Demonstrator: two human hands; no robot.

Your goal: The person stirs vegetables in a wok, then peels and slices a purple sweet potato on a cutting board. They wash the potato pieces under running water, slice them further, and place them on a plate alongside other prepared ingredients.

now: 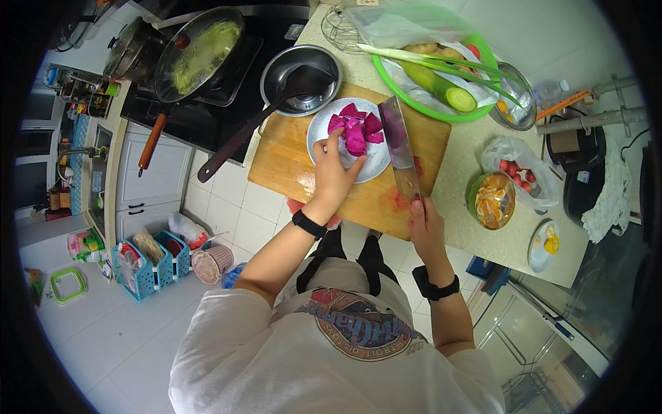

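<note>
A white plate (321, 123) rests on the wooden cutting board (289, 148) and bears magenta dragon fruit pieces (356, 134). My left hand (334, 172) reaches over the plate's near rim, thumb and forefinger apart, with a fingertip against the fruit. The handle of a kitchen cleaver (395, 134) is wrapped in my right hand (427, 228). Its broad blade points away from me, just right of the plate and over the board. Pinkish-red juice stains mark the board near the cleaver.
Behind the board sits a steel bowl (272, 63) with a dark spatula (238, 138) across it. A pan (165, 72) of yellowish-green food is on the stove at left. A green basket (386, 79) of vegetables, a bowl of peels (495, 201) and bagged red fruit (518, 172) occupy the right.
</note>
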